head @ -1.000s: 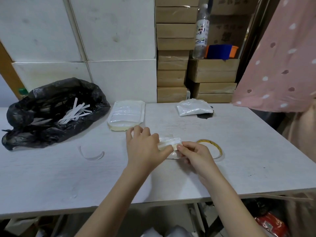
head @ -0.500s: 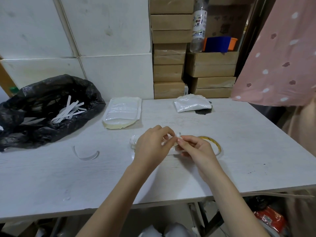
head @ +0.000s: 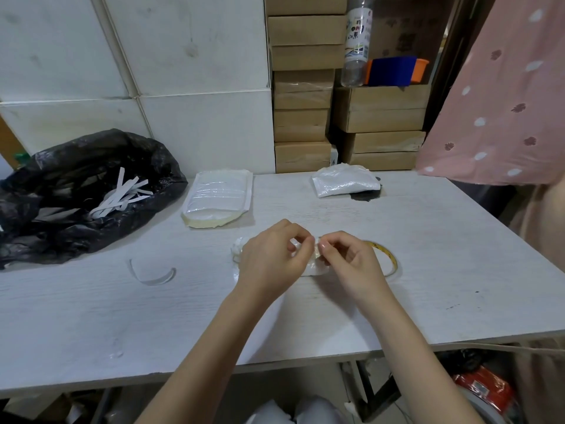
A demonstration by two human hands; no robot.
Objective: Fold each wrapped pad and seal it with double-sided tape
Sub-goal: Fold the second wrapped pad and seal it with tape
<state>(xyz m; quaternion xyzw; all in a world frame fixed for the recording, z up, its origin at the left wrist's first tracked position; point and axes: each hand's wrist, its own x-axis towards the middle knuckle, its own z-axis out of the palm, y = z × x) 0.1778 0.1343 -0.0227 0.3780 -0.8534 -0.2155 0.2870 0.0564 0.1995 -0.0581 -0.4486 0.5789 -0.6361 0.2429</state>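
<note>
A white wrapped pad (head: pixel 315 267) lies on the white table (head: pixel 428 255) under both hands, mostly hidden by them. My left hand (head: pixel 272 258) has its fingers curled and pinches the pad's top edge. My right hand (head: pixel 348 258) pinches the same edge from the right, fingertips almost touching the left hand's. A roll of double-sided tape (head: pixel 388 255) lies flat just behind my right hand. A stack of flat wrapped pads (head: pixel 218 197) sits farther back at centre left. One folded pad (head: pixel 345 180) lies at the back right.
A black rubbish bag (head: pixel 79 191) with white paper strips in it fills the table's left side. A curved clear strip (head: pixel 153 275) lies in front of it. Cardboard boxes (head: pixel 302 123) and a bottle (head: pixel 356 41) stand behind. Pink cloth (head: pixel 501 96) hangs at the right.
My left hand went from lying flat on the pad to curled and pinching its edge. Both hands' fingertips came together over the pad. The camera dipped slightly.
</note>
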